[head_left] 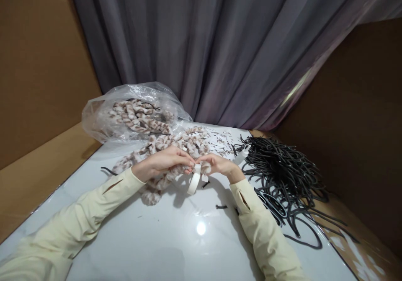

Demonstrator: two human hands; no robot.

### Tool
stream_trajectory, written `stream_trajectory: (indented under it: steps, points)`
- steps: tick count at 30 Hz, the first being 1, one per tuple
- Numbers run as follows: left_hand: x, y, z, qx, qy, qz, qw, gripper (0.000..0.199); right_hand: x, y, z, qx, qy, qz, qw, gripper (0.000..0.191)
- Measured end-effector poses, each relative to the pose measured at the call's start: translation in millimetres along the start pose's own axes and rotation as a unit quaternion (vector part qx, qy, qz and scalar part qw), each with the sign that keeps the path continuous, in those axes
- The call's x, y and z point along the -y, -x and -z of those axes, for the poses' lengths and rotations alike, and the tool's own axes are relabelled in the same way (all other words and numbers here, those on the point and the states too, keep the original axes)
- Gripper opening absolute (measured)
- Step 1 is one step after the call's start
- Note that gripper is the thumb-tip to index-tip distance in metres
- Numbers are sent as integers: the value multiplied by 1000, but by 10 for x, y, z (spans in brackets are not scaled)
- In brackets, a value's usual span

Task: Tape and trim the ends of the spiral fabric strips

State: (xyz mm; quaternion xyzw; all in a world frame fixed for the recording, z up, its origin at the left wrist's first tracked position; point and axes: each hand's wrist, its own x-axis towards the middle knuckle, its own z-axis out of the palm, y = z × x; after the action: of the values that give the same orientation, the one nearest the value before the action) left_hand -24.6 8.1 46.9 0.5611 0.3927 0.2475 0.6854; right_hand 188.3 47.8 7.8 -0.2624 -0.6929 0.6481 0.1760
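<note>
My left hand (166, 160) and my right hand (216, 163) meet near the middle of the view, fingertips almost touching. Both are closed in a pinch on a fluffy brown-and-white strip (205, 168). A curled white band (194, 180) hangs down from between the fingertips. More fluffy strips (152, 195) lie under and behind my left hand. The exact point where the fingers grip is too small to make out.
A clear plastic bag (100, 117) with fluffy strips stands behind on the left of the white table (141, 247). Black cords (282, 168) lie piled at right, beside a white bottle (241, 154). Small scraps (220, 140) are scattered behind. Cardboard walls flank both sides; a grey curtain hangs behind.
</note>
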Motion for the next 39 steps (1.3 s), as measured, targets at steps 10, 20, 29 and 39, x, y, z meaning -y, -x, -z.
stream_trajectory:
  steps: [10,20,29,39]
  points:
    - [2,4,-13,-4,17,1,1000,15,-20,-35,-64,55,78,-50,994,27]
    - [10,-1,-18,16,23,-1,1000,18,-23,-74,-144,58,67,-26,996,23]
    - [4,21,-86,23,5,-4,1000,10,9,-114,-160,49,118,-19,992,20]
    - [11,33,-122,32,-40,5,999,8,25,-118,-115,-88,178,0,980,24]
